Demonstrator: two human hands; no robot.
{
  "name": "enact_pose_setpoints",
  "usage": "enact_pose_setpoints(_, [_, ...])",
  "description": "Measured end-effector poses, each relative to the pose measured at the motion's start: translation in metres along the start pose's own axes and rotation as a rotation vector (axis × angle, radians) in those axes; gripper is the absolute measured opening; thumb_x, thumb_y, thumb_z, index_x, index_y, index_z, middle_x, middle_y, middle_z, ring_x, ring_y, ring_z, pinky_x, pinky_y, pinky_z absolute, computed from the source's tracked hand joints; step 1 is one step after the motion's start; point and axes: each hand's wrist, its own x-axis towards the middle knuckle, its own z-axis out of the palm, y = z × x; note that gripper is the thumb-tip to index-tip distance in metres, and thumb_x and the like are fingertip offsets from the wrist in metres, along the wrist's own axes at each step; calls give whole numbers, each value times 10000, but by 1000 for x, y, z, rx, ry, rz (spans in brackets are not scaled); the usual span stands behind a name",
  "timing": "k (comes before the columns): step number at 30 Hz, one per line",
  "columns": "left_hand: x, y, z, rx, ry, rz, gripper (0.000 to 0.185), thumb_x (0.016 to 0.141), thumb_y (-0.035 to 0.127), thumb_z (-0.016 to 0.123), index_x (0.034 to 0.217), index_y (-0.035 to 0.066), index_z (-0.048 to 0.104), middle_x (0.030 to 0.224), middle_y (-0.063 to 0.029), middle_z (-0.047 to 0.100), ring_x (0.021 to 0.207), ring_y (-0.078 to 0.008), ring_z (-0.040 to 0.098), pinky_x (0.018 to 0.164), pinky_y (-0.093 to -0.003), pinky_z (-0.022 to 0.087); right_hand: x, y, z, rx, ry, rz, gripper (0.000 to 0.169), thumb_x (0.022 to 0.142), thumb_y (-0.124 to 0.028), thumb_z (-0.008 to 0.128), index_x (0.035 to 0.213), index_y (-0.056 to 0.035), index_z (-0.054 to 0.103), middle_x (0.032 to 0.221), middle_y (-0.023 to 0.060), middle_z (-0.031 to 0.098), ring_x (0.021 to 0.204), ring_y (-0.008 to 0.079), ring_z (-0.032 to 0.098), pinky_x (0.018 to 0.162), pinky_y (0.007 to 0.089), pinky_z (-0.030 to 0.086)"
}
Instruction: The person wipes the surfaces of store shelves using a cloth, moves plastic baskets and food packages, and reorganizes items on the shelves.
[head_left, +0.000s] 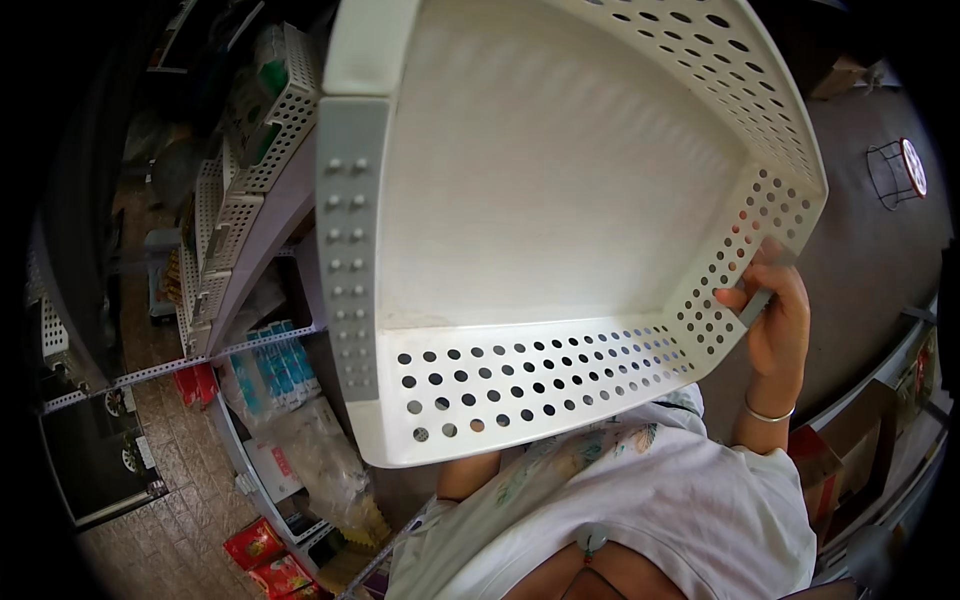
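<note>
A large white plastic basket (540, 187) with rows of round holes in its walls is held up, tilted, before my chest. Its bare inner floor faces me. My right hand (780, 322), with a bangle at the wrist, grips the basket's right end wall at a handle cutout with a grey edge (756, 306). Some fingers show through the cutout and the holes. Along the left end runs a grey panel (349, 247) with raised pegs. Only my left forearm (469, 476) shows beneath the basket; my left hand is hidden behind it.
Similar white perforated baskets (247, 217) line a shelf on the left. Below it lie blue-and-white packs (274, 367), plastic-wrapped goods (330, 457) and red packets (262, 555). A round stool (911, 169) stands at the right, with an open cardboard box (862, 442) on the lower right.
</note>
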Motion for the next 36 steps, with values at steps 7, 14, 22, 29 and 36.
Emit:
enact_pose_setpoints(7, [-33, 24, -36, -7, 125, 70, 465, 832, 237, 673, 1233, 25, 571, 1257, -153, 572, 1110, -266, 568, 973, -406, 439, 0, 4, 2, -135, 47, -34, 357, 859, -56, 433, 1161, 121, 507, 1142, 169, 589, 823, 198, 650, 546, 249, 580])
enact_pose_setpoints(14, [6, 10, -28, 66, 66, 12, 477, 820, 234, 685, 1226, 10, 573, 1235, -166, 582, 1091, -266, 579, 968, -404, 441, 2, 24, -33, -430, 9, -44, 432, 1006, -335, 449, 1269, 4, 503, 1096, 64, 617, 924, 87, 572, 859, 260, 455])
enact_pose_setpoints(22, [34, 10, -8, 216, 20, 79, 490, 807, 231, 698, 1218, -7, 576, 1210, -181, 593, 1068, -266, 591, 962, -403, 443, 17, 56, 9, 194, -427, 158, 575, 968, -380, 444, 1403, -15, 353, 1234, 130, 560, 1070, 193, 597, 893, 354, 505])
enact_pose_setpoints(29, [-26, 66, -35, 373, 448, 634, 502, 796, 228, 710, 1212, -21, 578, 1188, -194, 603, 1048, -266, 602, 958, -402, 446, 14, 57, 41, 162, -540, 48, 753, 774, -194, 578, 1439, -35, 263, 1287, 168, 484, 1129, 249, 546, 925, 379, 485])
enact_pose_setpoints(36, [-20, 90, 36, 1447, 577, 1086, 523, 771, 200, 707, 1213, -42, 566, 1254, -230, 536, 1123, -328, 522, 1005, -434, 387, 7, 117, 81, -513, -773, -227, 991, 611, -51, 610, 1509, -55, 192, 1426, 128, 361, 1319, 245, 355, 1076, 343, 300])
